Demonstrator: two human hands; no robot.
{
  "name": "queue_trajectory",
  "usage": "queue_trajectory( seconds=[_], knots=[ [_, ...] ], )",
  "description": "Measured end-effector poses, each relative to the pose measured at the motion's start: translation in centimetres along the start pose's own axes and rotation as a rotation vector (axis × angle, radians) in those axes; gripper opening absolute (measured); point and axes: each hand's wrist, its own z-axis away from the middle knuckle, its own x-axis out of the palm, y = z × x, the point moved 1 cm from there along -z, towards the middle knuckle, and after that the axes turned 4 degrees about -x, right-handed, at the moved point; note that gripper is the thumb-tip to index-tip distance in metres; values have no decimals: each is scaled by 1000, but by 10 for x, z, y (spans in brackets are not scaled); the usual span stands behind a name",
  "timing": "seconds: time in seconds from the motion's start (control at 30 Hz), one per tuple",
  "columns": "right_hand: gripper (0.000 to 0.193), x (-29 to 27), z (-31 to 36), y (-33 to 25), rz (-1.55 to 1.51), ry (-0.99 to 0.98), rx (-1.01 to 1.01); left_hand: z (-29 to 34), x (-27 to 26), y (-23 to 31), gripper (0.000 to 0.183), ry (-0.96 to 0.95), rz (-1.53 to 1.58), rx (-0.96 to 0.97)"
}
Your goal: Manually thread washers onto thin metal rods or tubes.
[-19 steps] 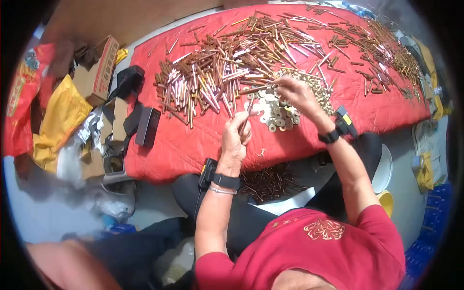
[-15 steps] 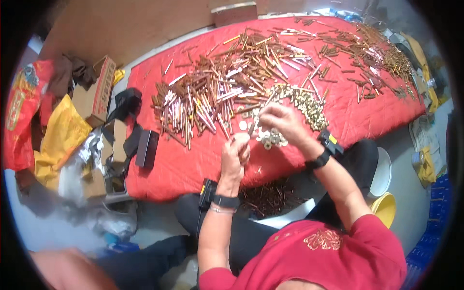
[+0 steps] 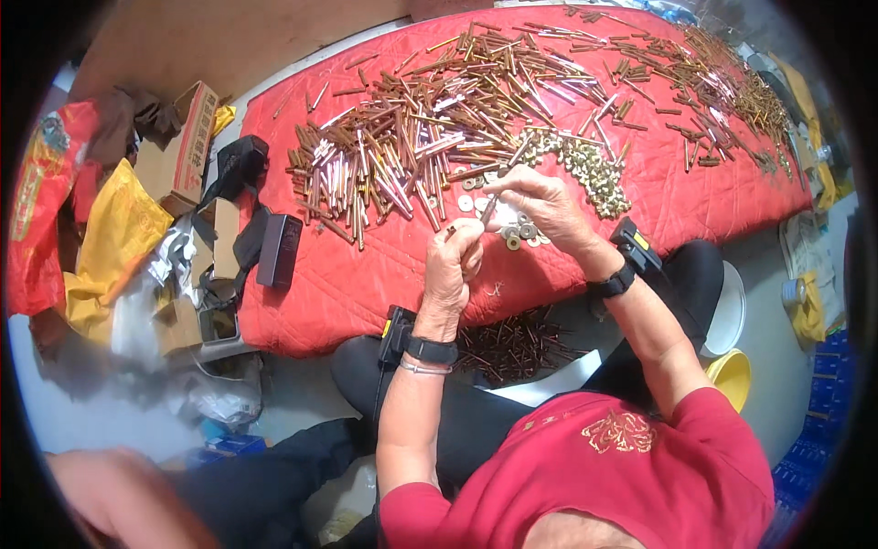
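My right hand (image 3: 547, 209) is closed, pinching a short dark metal rod (image 3: 489, 211) between thumb and fingertips. The rod tilts down toward my left hand (image 3: 454, 263), whose fingers are curled shut just below and to the left. A small end of something shows at the left fingertips, but the fingers hide the rest. Under and behind the hands lie flat, round washers (image 3: 514, 240) on a red quilted cloth (image 3: 384, 297). Small brass-coloured nut-like pieces (image 3: 590, 174) are heaped beyond my right hand. A large pile of coppery metal rods (image 3: 402, 165) spreads farther left.
More rods (image 3: 722, 119) scatter at the far right. A black box (image 3: 279, 250) stands at the cloth's left edge, near cardboard (image 3: 189, 151) and a yellow bag (image 3: 114, 252). Dark rods (image 3: 521, 350) lie below the near edge. A yellow bucket (image 3: 731, 379) stands by my right leg. Another person's arm (image 3: 128, 494) shows lower left.
The rod in my right fingers now stands more upright. My hands stay close together above the washers. The whole view has shifted slightly, so the cloth sits higher.
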Motion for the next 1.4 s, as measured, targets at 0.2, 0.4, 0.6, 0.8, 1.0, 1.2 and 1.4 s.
queue_trajectory(
  seconds=[0.2,0.4,0.6,0.8,1.0,1.2,1.4],
  knots=[
    [16,-4,4,-2,-112,-48,-116,2,0,-2,12,-19,-23,-9],
    [19,-11,5,-4,-176,-125,-105,10,-4,1,20,-91,-5,-83],
    [18,-22,4,-8,339,-224,-35,9,6,8,19,-22,-302,2],
    [31,-17,2,0,293,-135,-42,6,1,5,17,-35,-181,-46],
    [26,-1,2,-8,348,-89,-209,1,3,1,18,-55,-161,-59],
    [32,-4,2,-5,338,-134,-45,0,1,-1,19,-35,-304,-32],
    [34,-19,9,-4,53,-198,399,2,3,-2,18,-29,-453,28]
  ],
)
